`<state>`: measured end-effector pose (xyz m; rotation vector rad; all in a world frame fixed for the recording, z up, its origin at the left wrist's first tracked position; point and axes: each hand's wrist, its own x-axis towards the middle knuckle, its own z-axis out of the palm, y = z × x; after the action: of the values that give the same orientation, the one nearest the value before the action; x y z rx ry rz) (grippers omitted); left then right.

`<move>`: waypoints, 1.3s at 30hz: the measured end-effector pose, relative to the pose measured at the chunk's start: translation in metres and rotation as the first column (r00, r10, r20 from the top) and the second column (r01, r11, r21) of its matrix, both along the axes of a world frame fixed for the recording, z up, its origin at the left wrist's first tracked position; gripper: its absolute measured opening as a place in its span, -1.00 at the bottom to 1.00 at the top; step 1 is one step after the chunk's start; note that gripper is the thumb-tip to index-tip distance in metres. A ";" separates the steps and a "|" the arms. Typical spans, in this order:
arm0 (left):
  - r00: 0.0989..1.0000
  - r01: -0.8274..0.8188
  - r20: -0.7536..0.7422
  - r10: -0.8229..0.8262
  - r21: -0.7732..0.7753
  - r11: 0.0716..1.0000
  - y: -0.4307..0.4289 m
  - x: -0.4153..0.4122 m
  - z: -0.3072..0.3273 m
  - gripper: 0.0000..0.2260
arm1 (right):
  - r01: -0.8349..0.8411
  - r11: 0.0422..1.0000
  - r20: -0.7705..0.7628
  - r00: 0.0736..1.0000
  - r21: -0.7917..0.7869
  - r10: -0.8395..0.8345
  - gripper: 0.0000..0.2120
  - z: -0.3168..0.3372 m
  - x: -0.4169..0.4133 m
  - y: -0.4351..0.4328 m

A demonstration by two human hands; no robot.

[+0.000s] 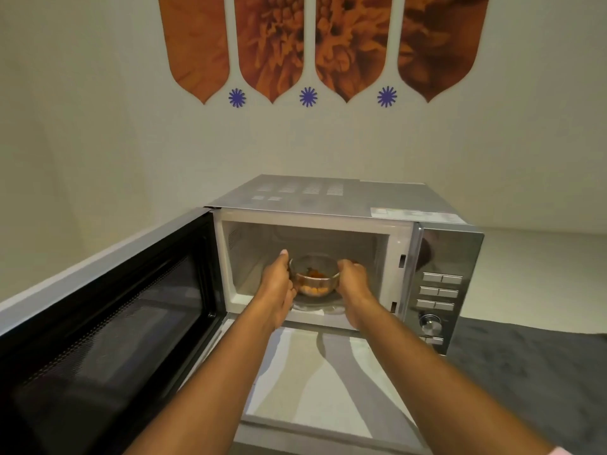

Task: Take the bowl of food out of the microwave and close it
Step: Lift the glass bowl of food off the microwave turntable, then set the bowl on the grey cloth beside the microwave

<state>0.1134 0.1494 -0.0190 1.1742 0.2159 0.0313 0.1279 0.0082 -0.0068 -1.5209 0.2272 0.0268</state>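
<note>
Both arms are reaching straight into the open microwave (331, 257), which sits on a pale worktop (328, 382) pushed up near the wall. The glass bowl (314, 277) is inside the cavity, sitting over the glass turntable (315, 307) toward the front. Can't honestly tell if it's lifted off the plate or resting on it. There's orange-ish food (313, 283) in the bottom of it, chunks of something, too small to say what.

The left hand (279, 290) is wrapped on the bowl's left side, thumb up by the rim, fingers curled underneath. The right hand (353, 285) has the right side, fingers curled over the rim edge. So both hands are closed around the bowl, one each side.

The microwave door (108, 326) is swung wide open to the left, dark window facing into the room. On the right of the front is the shiny control panel (441, 290) with three rows of buttons and a round knob (431, 323) under them.

A dark grey mat (532, 372) covers the surface to the right of the microwave. Up on the wall there's orange petal-shaped wall art (315, 44) with little blue flower stickers (308, 96) between the tips.
</note>
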 end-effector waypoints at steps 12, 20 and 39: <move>0.999 0.043 0.003 -0.043 0.023 0.999 -0.039 -0.127 0.007 -0.47 | -0.019 0.997 0.132 0.991 0.080 0.008 -0.60 -0.026 -0.115 -0.059; 0.987 0.158 0.026 -0.160 0.057 0.986 -0.107 -0.170 -0.005 -0.49 | 0.110 0.994 0.152 0.982 0.018 -0.112 -0.61 -0.039 -0.175 -0.126; 0.865 0.500 -0.079 -0.495 0.058 0.864 -0.306 -0.117 -0.049 -0.73 | 0.507 0.860 0.056 0.862 -0.061 -0.504 -0.52 -0.073 -0.184 -0.297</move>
<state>-0.0036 -0.1564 -0.0676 1.2803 -0.0422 -0.4585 -0.0559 -0.2886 -0.0794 -1.4925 0.5992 -0.4360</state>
